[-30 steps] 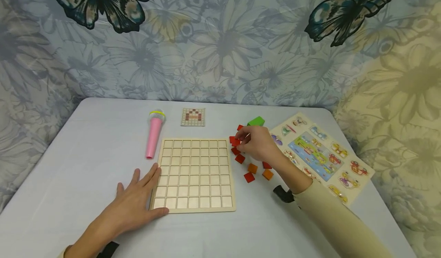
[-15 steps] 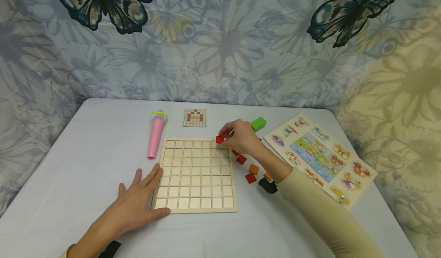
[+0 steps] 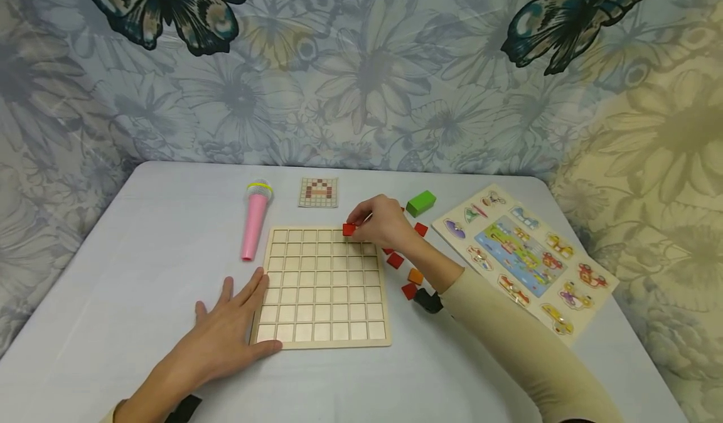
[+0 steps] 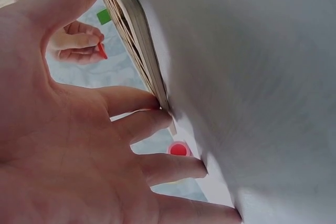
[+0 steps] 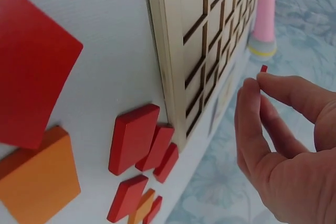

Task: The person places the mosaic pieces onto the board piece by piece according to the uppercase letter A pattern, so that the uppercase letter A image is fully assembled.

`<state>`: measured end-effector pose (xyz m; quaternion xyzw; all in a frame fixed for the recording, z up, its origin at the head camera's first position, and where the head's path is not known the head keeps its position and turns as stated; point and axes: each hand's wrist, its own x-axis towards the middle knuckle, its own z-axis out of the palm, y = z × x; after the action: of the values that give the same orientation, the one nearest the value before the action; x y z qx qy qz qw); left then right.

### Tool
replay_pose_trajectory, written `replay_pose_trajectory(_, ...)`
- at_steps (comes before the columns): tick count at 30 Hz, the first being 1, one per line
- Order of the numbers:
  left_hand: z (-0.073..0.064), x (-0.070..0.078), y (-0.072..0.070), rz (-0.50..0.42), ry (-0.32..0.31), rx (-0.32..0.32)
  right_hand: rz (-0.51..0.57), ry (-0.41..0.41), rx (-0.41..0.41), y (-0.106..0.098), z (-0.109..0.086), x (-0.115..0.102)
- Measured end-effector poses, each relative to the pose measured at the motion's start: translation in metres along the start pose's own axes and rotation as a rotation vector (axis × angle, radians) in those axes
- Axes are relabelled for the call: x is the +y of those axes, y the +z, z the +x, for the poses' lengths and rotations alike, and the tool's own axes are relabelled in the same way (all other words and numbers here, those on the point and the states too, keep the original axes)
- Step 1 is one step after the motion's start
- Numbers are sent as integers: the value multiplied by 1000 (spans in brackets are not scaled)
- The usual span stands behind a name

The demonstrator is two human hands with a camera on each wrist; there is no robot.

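A wooden grid board (image 3: 322, 346) with square cells lies on the white table. Between thumb and fingertips, my right hand (image 3: 384, 222) pinches a small red square tile (image 3: 348, 230) over the board's far edge, right of its middle. In the right wrist view only a sliver of that red tile (image 5: 264, 68) shows past the fingertips. My left hand (image 3: 223, 335) is spread flat at the board's left side, its thumb by the near left corner. The left wrist view shows these straight fingers (image 4: 173, 167) on the table, two of them right at the board's edge (image 4: 142, 30).
Red tiles (image 3: 395, 260) and an orange tile (image 3: 415, 276) lie loose right of the board. Behind them sits a green block (image 3: 420, 203). A picture puzzle board (image 3: 570, 278) stands farther right. A pattern card (image 3: 318, 192) and a pink toy microphone (image 3: 255, 222) lie behind and left.
My right hand has picked up a red tile from the loose ones and carried it left over the board's far row. My left hand has stayed in place.
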<state>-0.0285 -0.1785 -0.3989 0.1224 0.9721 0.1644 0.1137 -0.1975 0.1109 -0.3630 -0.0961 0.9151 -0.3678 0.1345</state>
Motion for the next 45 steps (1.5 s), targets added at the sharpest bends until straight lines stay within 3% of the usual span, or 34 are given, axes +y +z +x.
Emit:
replay_pose_trajectory(5, 0, 1, -1, -8, 0, -5, 25, 38, -9, 4, 5, -1)
replay_pose_trajectory(23, 1, 0, -2, 3, -7, -28, -21, -34, -38, 26, 23, -13)
replay_pose_trajectory(37, 1, 1, 2, -11, -9, -26, -31, 25, -66, 36, 31, -15)
replay_pose_trajectory(45, 3, 1, 1, -6, -6, -24, -41, -5, -63, 38, 33, -14)
